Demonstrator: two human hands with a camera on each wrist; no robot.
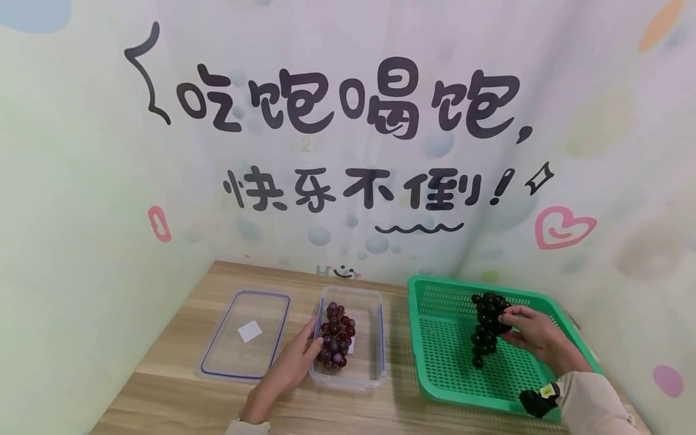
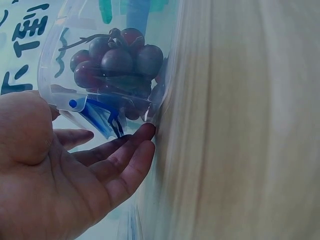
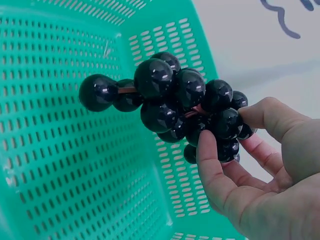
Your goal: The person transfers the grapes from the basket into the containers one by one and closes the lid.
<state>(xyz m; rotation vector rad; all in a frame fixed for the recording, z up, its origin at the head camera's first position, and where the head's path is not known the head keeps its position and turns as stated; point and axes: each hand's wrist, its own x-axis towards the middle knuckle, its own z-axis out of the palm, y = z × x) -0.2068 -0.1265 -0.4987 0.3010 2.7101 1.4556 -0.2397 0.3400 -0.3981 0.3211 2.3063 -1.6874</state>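
Grapes in a black bunch (image 1: 486,329) hang from the right hand (image 1: 535,332) in the head view, within the outline of the green basket (image 1: 443,341); whether the lowest ones touch its base cannot be told. The left hand (image 1: 296,361) rests against the left side of the clear container (image 1: 348,382), in which a red bunch (image 1: 336,347) lies along that same side. To the left, apart from the container, a clear lid (image 1: 263,344) with a blue edge lies flat on the wooden counter (image 1: 337,417). Behind stands a pale wall (image 1: 261,241) with large black writing.

From the left wrist, the fingers (image 2: 131,172) are relaxed and slightly bent beside a blue latch (image 2: 105,117), the grip loose; whether the thumb bears on the rim cannot be told. The red bunch shows through the container's wall.

From the right wrist, the grip is closed on the fruit: thumb and fingertips pinch the black bunch near one end, while its other end juts free in front of the basket's slotted plastic.
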